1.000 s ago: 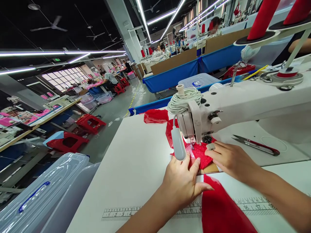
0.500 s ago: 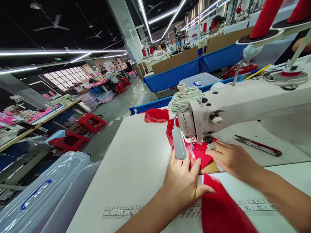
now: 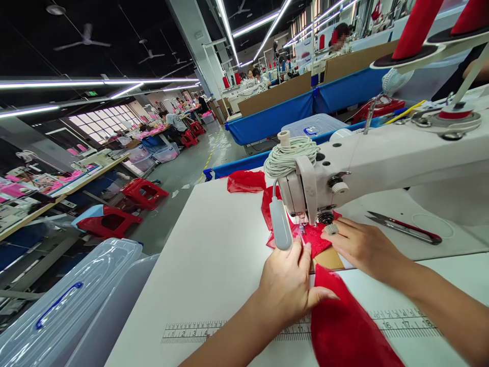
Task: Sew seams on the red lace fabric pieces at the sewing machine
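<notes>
The white table (image 3: 198, 265) has a printed ruler scale (image 3: 194, 332) along its near side. On it stand the sewing machine (image 3: 367, 163), red cloth (image 3: 344, 316) and thread snips (image 3: 407, 228).

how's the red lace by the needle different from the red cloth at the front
The red lace has a bumpy texture, while the front red cloth looks smoother. The lace lies at the sewing machine's needle with the right hand on its edge; the front cloth crosses the printed ruler and runs out of view. Both are red.
</notes>
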`<state>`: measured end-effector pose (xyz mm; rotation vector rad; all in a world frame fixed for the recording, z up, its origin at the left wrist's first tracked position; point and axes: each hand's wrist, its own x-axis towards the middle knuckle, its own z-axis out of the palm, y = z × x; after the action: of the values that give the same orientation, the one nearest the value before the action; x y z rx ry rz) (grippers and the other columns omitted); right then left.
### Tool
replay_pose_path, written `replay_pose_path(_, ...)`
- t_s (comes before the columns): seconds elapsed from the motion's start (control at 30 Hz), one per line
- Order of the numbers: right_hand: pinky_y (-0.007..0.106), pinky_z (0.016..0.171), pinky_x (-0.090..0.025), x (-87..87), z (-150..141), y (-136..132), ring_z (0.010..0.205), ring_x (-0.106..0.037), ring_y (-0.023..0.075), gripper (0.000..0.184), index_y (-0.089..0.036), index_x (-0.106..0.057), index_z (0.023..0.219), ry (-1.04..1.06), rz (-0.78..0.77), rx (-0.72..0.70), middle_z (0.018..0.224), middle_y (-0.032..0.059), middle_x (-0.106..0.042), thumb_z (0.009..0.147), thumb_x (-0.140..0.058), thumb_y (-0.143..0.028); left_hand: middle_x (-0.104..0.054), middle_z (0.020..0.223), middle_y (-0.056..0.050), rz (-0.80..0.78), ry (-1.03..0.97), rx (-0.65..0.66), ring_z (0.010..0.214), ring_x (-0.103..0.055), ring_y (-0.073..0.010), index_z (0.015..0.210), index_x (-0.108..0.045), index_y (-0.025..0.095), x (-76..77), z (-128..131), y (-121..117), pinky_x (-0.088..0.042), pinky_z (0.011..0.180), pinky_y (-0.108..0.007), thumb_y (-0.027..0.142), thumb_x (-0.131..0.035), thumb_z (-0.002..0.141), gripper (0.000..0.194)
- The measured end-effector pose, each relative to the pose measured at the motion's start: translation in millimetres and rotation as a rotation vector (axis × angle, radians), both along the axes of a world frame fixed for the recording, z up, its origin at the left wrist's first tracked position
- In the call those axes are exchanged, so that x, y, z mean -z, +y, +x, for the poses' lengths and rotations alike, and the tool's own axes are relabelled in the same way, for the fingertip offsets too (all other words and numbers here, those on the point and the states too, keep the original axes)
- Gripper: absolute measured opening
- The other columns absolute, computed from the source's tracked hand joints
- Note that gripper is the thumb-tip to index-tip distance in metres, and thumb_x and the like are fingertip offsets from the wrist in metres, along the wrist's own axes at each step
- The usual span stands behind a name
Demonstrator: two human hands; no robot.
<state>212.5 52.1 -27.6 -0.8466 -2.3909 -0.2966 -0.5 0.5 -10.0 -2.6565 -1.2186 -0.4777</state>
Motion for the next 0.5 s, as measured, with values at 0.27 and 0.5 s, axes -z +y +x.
replay_pose_path(0.27, 0.026, 0.058, -0.034, 1.0, 0, 1, 0.072, -0.049, 0.0162, 0.024, -0.018, -0.059, 0.078, 0.005, -0.01, 0.012, 0.073, 0.0029, -0.052, 0.091, -0.043, -0.006, -0.061, 0.118, -0.023, 0.081, 0.083, -0.029, 0.106, -0.059, -0.0339, 0.12, -0.059, 0.007, -0.5, -1, -3, -0.049, 0.088, -0.049, 0.067, -0.029, 0.093, 0.073)
replay_pose_path(0.5, 0.028, 0.052, -0.026, -1.4, -6, -6, 0.057, -0.043, 0.0134, 0.029, -0.019, -0.053, 0.068, -0.019, 0.062, 0.125, 0.069, 0.0013, -0.052, 0.086, -0.041, -0.001, -0.058, 0.073, -0.003, 0.082, -0.014, -0.105, 0.067, -0.055, -0.0167, 0.075, -0.057, 0.018, 0.0, -2, 12, -0.039, 0.055, -0.026, 0.012, -0.049, 0.086, 0.015)
